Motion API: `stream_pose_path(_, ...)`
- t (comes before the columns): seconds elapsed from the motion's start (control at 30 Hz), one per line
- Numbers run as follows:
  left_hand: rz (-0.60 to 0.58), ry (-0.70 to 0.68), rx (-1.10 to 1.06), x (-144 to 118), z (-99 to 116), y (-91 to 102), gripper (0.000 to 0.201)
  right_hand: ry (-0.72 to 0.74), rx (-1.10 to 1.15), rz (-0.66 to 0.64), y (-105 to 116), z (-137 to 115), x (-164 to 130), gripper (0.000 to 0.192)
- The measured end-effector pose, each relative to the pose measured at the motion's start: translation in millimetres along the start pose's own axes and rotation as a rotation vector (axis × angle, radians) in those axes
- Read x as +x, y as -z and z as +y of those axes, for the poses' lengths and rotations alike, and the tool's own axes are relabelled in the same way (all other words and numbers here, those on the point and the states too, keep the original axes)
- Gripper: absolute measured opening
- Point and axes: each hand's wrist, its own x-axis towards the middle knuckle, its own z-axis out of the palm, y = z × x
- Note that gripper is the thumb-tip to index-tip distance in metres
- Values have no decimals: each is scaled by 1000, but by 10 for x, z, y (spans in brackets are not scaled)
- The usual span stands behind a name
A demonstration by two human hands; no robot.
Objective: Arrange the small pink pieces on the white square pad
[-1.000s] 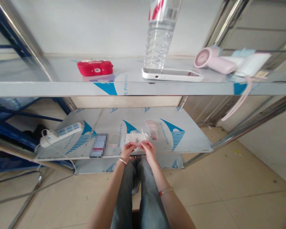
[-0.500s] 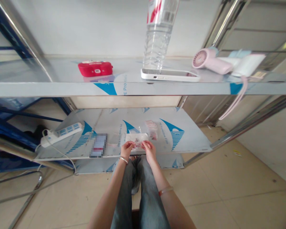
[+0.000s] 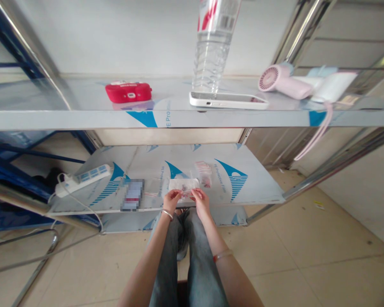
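Note:
Above the front edge of the lower shelf, my left hand (image 3: pixel 171 201) and my right hand (image 3: pixel 202 202) face each other with pinched fingers. Between them stretches a small clear plastic piece (image 3: pixel 187 193), perhaps a little bag; it is too small to make out fully. Just behind the fingers lies a white rectangular pad or tray (image 3: pixel 176 183) with tiny reddish bits at its near side. Small clear packets with pink stripes (image 3: pixel 203 171) lie to its right. Flat clear plastic with pink edges (image 3: pixel 152 187) rests left of my left hand.
On the lower shelf (image 3: pixel 259 187) are a phone (image 3: pixel 133 194) and a white power strip (image 3: pixel 83 179) with its cable. The upper shelf (image 3: pixel 83 118) carries a red case (image 3: pixel 128 93), a water bottle (image 3: pixel 211 55), a white-cased phone (image 3: pixel 227 100) and a pink fan (image 3: pixel 284 83).
Both hands stay nearly in place, with slight finger movement around the clear plastic. A clear film standing up behind the white pad has gone lower or out of sight.

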Motion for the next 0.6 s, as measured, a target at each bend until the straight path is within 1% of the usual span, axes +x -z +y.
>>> stream_pose_path(0.07,-2,11,10,1,-3,0,29,-3,1,9,4,6,6,30)
stream_pose_path(0.37,31,-26,86,23,-87,19,27,11,-23,19,-1,18,17,32)
stream_pose_path(0.6,20,-48,97,39,-119,14,24,34,-15,22,-4,28,32,34)
